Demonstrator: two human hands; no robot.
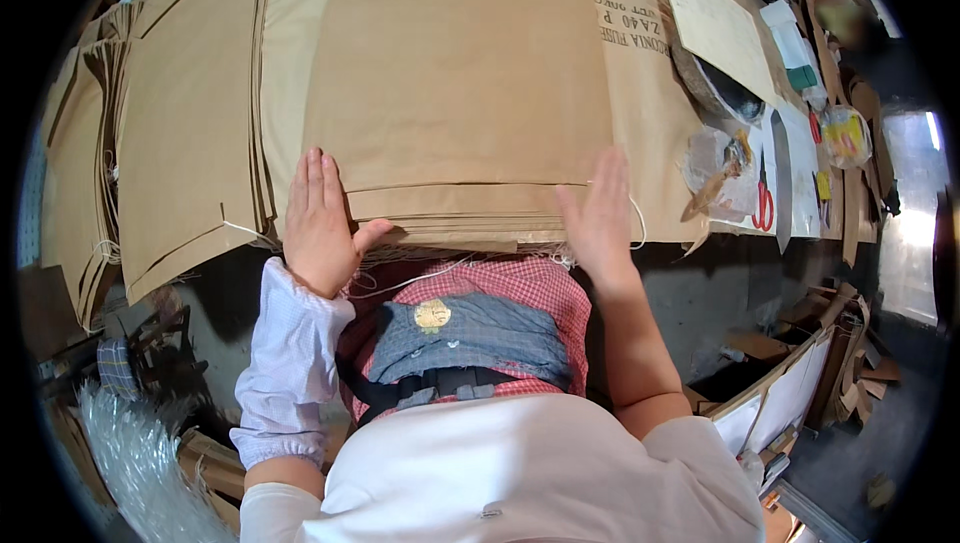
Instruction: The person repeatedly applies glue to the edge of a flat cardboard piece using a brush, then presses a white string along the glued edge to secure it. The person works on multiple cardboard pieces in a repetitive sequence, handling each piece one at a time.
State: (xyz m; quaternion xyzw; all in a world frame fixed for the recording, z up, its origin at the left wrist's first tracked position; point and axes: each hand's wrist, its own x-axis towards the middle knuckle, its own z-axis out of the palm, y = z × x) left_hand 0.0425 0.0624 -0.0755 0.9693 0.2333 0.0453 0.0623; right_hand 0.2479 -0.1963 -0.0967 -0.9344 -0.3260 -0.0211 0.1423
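A stack of brown paper sacks (455, 73) lies in front of me, its near ends layered in steps at the table's front edge. My left hand (322, 213) rests flat at the stack's near left side, fingers together and pointing away, thumb spread toward the middle. At the near right side my right hand (600, 218) is held with its fingers stretched forward along the edge, slightly blurred, thumb apart. Neither hand grips anything. White string ends (250, 233) stick out beside both hands.
More stacked brown sacks (190, 123) stand to the left. On the right lie red-handled scissors (764, 198), a long blade (781, 178), a plastic bag (720, 173) and a pale board (715, 23). Cardboard pieces (865, 373) and a bundle of clear plastic strands (140, 463) are lower down.
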